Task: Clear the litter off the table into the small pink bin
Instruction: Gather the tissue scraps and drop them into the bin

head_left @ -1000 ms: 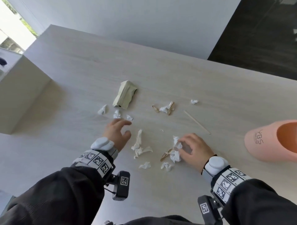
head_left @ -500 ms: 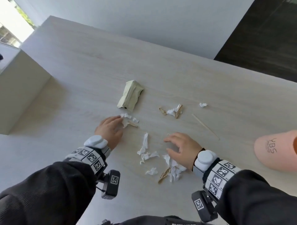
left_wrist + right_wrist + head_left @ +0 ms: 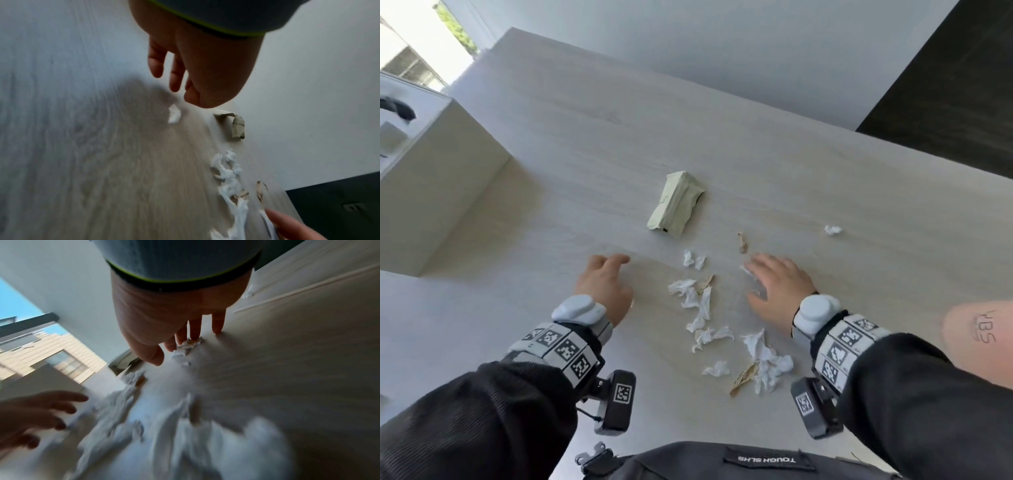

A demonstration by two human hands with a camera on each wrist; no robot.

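White tissue scraps (image 3: 700, 303) and brown bits lie in a loose line down the middle of the pale table (image 3: 825, 178). A larger clump (image 3: 768, 363) sits near my right wrist. My left hand (image 3: 613, 270) hovers flat, fingers relaxed, over one small white scrap (image 3: 174, 113). My right hand (image 3: 760, 274) is spread, its fingertips (image 3: 195, 332) pressing on a crumpled scrap (image 3: 190, 344). A pale green packet (image 3: 676, 209) lies beyond both hands. The pink bin (image 3: 976, 335) lies at the right edge, partly cut off.
A white box-like unit (image 3: 431, 178) stands on the left. One lone tissue scrap (image 3: 832, 229) lies far right, and a thin wooden stick (image 3: 304, 288) lies beyond my right hand. A brown scrap (image 3: 742, 242) rests just ahead of the right fingers.
My right hand left the near clump and reached forward onto farther scraps. My left hand pushed scraps toward the middle, then drew off to the left.
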